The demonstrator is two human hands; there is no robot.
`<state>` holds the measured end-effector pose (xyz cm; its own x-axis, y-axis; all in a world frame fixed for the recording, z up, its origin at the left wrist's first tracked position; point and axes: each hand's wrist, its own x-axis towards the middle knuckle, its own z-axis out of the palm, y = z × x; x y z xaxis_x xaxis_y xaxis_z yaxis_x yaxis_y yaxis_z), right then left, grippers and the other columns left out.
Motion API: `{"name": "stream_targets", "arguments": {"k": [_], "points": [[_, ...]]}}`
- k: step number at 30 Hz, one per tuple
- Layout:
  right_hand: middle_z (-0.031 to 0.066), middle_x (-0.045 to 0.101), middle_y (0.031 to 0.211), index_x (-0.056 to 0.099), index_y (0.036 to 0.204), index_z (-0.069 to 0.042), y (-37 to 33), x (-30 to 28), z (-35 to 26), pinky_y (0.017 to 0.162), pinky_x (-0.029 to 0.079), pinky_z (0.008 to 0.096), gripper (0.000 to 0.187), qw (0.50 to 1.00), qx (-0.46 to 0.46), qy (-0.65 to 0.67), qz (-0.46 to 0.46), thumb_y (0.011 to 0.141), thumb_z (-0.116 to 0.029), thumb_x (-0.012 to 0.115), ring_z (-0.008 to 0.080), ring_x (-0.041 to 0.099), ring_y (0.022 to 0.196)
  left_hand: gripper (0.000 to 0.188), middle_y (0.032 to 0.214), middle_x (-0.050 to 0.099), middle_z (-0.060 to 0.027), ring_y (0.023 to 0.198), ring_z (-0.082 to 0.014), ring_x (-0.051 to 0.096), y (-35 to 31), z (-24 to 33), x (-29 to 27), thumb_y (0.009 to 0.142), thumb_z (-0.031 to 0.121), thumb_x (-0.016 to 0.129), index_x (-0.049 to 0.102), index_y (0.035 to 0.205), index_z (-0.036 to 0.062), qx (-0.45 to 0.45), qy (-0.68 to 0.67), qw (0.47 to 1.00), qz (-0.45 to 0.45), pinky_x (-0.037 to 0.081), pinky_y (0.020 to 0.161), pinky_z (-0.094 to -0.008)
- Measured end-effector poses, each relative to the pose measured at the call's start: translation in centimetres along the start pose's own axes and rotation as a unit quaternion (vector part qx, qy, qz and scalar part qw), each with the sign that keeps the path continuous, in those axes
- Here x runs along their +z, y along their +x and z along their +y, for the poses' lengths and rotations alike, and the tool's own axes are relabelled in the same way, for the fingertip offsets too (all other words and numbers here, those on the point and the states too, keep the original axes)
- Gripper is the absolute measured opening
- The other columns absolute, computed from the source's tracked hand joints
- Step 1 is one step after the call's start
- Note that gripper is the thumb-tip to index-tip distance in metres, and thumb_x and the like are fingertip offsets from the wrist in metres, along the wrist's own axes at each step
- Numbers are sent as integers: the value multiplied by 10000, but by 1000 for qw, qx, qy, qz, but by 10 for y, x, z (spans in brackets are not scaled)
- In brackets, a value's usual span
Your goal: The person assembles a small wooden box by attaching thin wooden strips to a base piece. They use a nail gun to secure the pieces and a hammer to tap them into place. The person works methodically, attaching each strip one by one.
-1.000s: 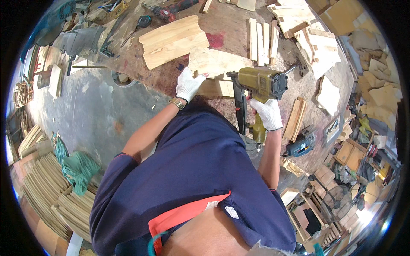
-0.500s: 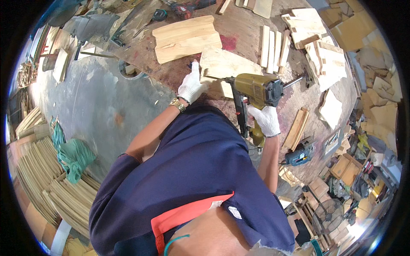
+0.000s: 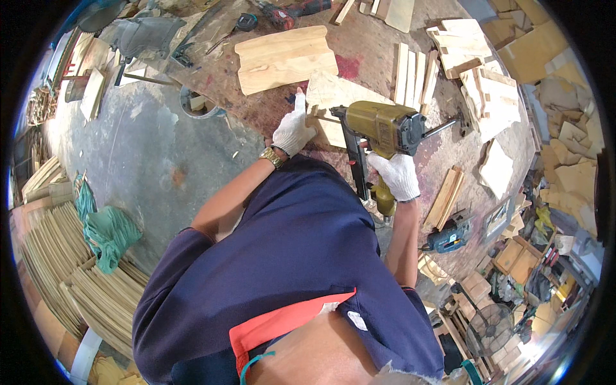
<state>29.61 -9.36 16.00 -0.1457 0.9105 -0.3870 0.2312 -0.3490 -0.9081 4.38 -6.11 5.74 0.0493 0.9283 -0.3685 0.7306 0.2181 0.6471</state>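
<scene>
My right hand (image 3: 397,174), in a white knit glove, is closed around the handle of a yellow-brown nail gun (image 3: 380,126) with a black magazine. The gun's nose lies over a pale wooden board (image 3: 345,90) and a smaller wood piece (image 3: 328,130) against its near edge; whether it touches cannot be made out. At the left end of these pieces, my gloved left hand (image 3: 293,131) grips the wood, one digit pointing away from me and the others curled at the edge. The gun's body hides the right part of the wood. Beyond lies another wavy-edged board (image 3: 287,59).
Wood strips (image 3: 410,74) and stacked boards (image 3: 489,96) lie to the right on the worktable. A blue power tool (image 3: 449,238) rests near its right edge, beside two strips (image 3: 444,197). At the far side are a red-black drill (image 3: 280,15) and a tape measure (image 3: 246,22).
The nail gun has shifted slightly away from me and left relative to the boards. My left hand stays at the wood's left end. The whole view has moved a little.
</scene>
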Motion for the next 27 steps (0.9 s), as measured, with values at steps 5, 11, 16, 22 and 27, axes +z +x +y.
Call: {"name": "stream_targets", "arguments": {"k": [5,11,16,22,27], "points": [[48,723,927,702,1104,-13,11,11,-7,663,524,301,298,996,35,-80,-11,823,-110,711,116,609,737,1151,960,704,-284,910,-450,696,-1,1,-4,759,145,780,12,1609,32,-18,-17,999,-27,560,796,-502],[39,724,920,700,1118,-13,-11,-7,-4,548,485,278,301,995,75,38,57,823,-68,695,105,586,615,1161,942,700,-271,860,-447,690,3,-26,13,774,153,768,-27,1612,37,37,-41,998,23,556,755,-482],[72,739,904,725,1075,-6,-29,-34,31,527,490,283,269,970,103,-8,221,813,-51,689,108,593,583,1233,990,685,-278,897,-452,684,17,-30,21,748,247,802,-56,1612,54,-27,8,999,-35,544,787,-502],[183,747,947,705,1102,7,-40,-79,105,718,551,402,316,865,53,-281,412,817,-130,726,324,707,773,1111,1065,689,-264,978,-431,680,32,-3,11,771,313,786,97,1618,105,22,50,996,-77,542,836,-494],[253,720,996,534,1371,70,-45,-86,172,795,557,474,650,695,115,-489,515,785,-136,723,425,703,882,806,1245,670,-176,1103,-376,660,46,-7,11,821,357,769,419,1491,77,55,21,998,33,534,914,-468]]}}
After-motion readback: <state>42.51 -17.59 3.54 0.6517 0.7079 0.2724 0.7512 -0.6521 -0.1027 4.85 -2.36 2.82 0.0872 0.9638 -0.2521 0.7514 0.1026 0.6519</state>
